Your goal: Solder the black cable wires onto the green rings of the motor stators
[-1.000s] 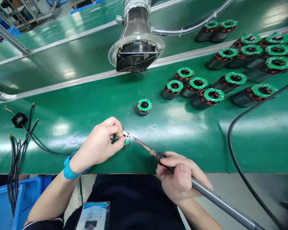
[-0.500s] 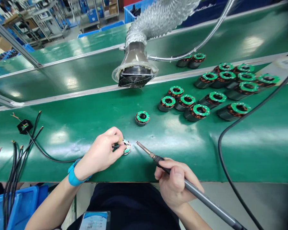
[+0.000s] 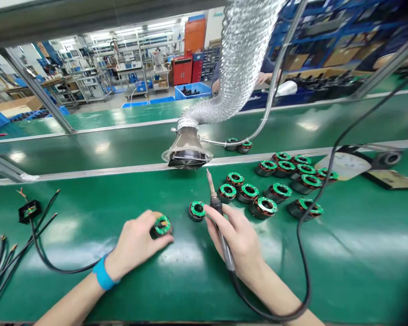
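Green tabletop (image 3: pixel 71 240) under bright factory lighting, silver ducting ending in a fume hood (image 3: pixel 187 154) at upper middle. Just changed: view lifted and wider; soldering iron (image 3: pixel 215 199) swung from low and angled to nearly upright, tip clear of the work. Left hand (image 3: pixel 136 242) now cupped over a green-ringed motor stator (image 3: pixel 162 225) at lower middle, fingers curled around its rim, earlier thin dark item no longer visible. Right hand (image 3: pixel 236 240) closed around the iron's handle. Soldering apparently paused, no tip contact. Count: one stator in hand; one loose stator (image 3: pixel 197 210) just right of it; about thirteen clustered stators (image 3: pixel 263 207) right of centre; two far stators (image 3: pixel 238 145) beyond the rail; one black connector block (image 3: pixel 30 211) at left.
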`<state>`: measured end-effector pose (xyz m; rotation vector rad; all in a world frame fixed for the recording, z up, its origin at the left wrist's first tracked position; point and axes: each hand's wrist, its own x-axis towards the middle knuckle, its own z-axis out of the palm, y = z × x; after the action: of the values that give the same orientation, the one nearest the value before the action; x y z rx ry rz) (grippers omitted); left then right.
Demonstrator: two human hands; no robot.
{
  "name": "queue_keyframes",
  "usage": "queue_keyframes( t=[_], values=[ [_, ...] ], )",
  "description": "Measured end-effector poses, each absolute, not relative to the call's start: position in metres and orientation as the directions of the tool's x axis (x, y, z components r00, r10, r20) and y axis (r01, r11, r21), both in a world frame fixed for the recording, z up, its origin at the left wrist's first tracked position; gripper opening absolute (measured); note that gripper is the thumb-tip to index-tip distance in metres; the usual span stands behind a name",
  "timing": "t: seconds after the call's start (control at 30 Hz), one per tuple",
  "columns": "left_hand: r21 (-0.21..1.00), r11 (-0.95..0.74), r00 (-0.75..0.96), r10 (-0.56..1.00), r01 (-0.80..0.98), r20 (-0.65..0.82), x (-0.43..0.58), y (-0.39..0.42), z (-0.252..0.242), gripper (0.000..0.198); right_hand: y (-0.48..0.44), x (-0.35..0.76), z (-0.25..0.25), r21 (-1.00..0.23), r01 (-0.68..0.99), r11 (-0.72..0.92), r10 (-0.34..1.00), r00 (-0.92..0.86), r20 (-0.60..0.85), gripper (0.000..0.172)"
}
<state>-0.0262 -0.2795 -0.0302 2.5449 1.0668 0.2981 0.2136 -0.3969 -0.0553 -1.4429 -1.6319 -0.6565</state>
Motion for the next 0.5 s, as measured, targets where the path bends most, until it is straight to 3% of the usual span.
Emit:
queue_keyframes(
  t=[0.1,0.2,0.33,0.5],
  values=[
    [0.476,-0.441,0.442,0.889,0.761,0.117,-0.012,-0.203,-0.017,0.042,-0.383,0.210,-0.063,-0.226,0.960,0.164,0.535,0.106,0.838,0.040],
    [0.436,-0.254,0.234,0.967,0.863,0.099,0.015,-0.115,-0.002,0.051,-0.376,0.207,-0.073,-0.278,0.948,0.156,0.577,0.141,0.805,0.038],
    [0.390,-0.189,0.164,0.982,0.901,0.096,0.064,-0.040,0.004,0.051,-0.372,0.207,-0.084,-0.275,0.945,0.175,0.624,0.110,0.774,0.037],
    [0.320,-0.238,0.217,0.971,0.917,0.102,0.083,-0.045,-0.004,0.036,-0.386,0.218,-0.112,-0.295,0.929,0.225,0.667,0.074,0.741,0.043]
  ],
)
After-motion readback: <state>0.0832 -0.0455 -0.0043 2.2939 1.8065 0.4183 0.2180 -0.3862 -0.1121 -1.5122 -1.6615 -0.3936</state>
